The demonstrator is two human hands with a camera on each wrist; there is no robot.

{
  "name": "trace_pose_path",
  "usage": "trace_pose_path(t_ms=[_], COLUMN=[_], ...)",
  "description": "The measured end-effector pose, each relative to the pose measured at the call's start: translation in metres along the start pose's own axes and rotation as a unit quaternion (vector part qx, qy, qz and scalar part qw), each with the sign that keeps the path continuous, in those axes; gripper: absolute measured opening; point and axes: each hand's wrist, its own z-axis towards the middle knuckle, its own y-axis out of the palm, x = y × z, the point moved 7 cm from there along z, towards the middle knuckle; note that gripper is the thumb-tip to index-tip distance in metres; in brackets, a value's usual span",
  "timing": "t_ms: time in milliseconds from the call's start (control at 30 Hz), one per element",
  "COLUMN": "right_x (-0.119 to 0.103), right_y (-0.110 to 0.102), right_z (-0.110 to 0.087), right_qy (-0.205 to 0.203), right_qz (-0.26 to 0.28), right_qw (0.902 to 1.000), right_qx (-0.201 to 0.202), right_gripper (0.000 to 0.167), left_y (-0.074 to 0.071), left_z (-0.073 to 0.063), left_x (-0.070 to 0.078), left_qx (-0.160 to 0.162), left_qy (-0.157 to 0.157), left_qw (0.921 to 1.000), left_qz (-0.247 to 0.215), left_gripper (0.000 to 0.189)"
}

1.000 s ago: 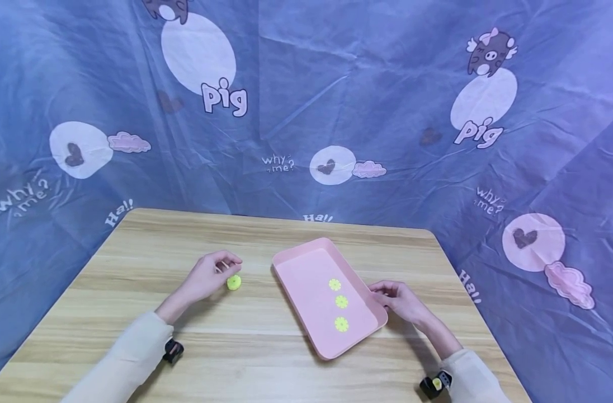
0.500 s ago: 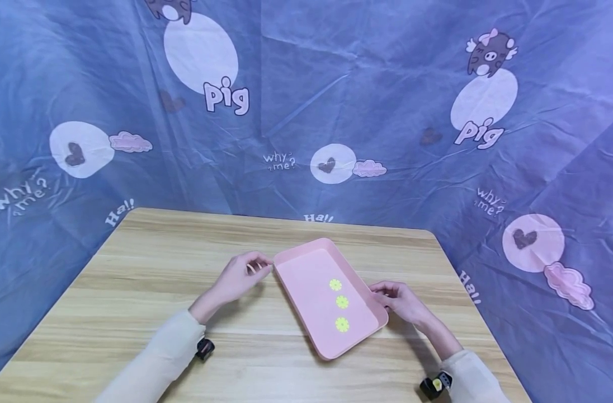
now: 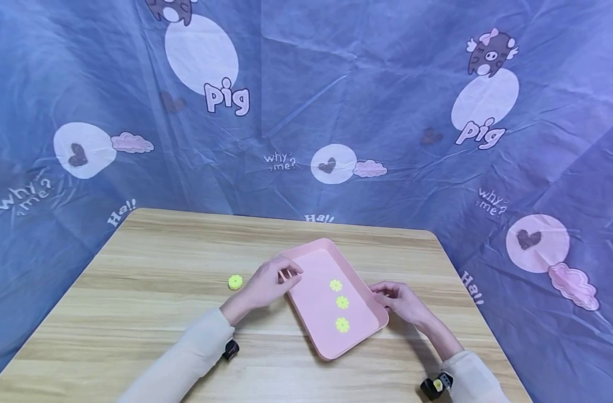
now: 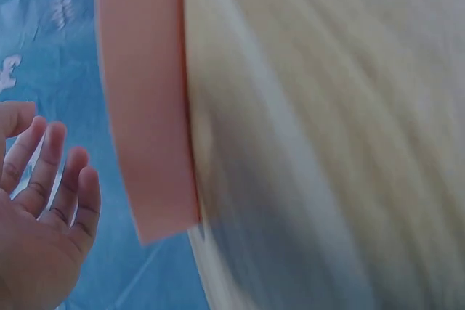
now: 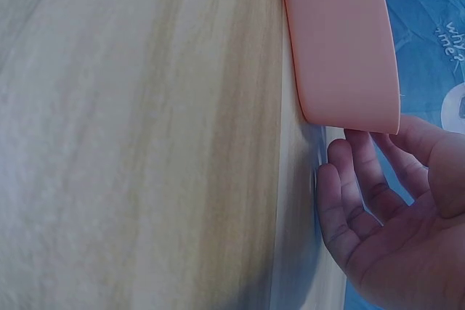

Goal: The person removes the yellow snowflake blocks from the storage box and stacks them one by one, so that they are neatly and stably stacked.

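Note:
A pink rectangular tray (image 3: 309, 313) lies slantwise on the table, with three yellow flower-shaped pieces in a row (image 3: 342, 303) on its floor. My right hand (image 3: 401, 302) grips the tray's right wall, thumb and fingers at its rim; the right wrist view shows this same hand (image 5: 399, 215) at the tray's end. Over the tray's upper left edge is my left hand (image 3: 273, 282), thumb and forefinger brought together; I cannot tell whether something small is between them. In the left wrist view, the other fingers (image 4: 86, 208) are spread beside the tray wall (image 4: 149, 107).
Another yellow flower-shaped piece (image 3: 235, 282), looking thicker, lies on the wooden table (image 3: 150, 268) left of my left hand. A blue printed cloth (image 3: 286, 101) hangs behind and around the table. Both wrists wear black camera units.
My left hand has moved right, from beside the yellow piece on the table to over the tray's left edge. My right hand and the tray have stayed put.

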Motion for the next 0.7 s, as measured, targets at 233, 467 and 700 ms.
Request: trace_pose_path(t_ms=[233, 467, 700], right_x=[0.002, 0.002, 0.0], right_y=[0.0, 0.0, 0.0], right_z=[0.001, 0.001, 0.002], right_qy=[0.003, 0.007, 0.007], right_qz=[0.004, 0.005, 0.001], right_qw=[1.0, 1.0, 1.0], right_qx=[-0.004, -0.004, 0.003], right_gripper=[0.035, 0.035, 0.035], left_y=[0.025, 0.044, 0.058], left_z=[0.01, 0.022, 0.032], left_x=[0.007, 0.012, 0.015], left_qx=[-0.041, -0.075, -0.101], left_qy=[0.011, 0.039, 0.048], left_qw=[0.9984, 0.9931, 0.9851], left_qz=[0.038, 0.08, 0.131], left_gripper=[0.016, 0.02, 0.025])
